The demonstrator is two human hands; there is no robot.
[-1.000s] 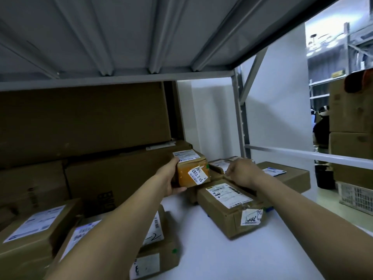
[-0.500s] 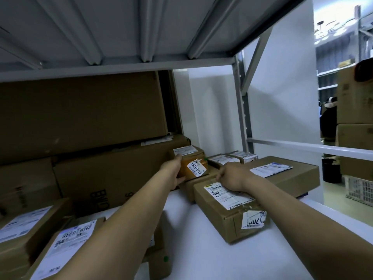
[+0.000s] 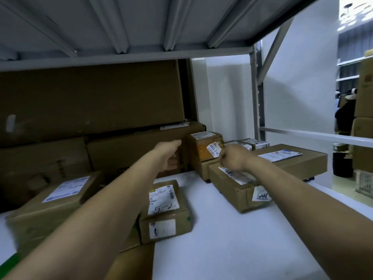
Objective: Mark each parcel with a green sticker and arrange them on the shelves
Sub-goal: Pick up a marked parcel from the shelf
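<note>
Our shelf holds several parcels, the orange parcel stacked at the back. Our left hand hangs loose-fingered beside it; our right hand curls, grip unclear. One green sticker shows; likely more remain.

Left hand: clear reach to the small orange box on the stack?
Probably yes. The left hand hovers just left of the orange box with only open space between them. The right hand is at the box's right front, clear of that side.
</note>
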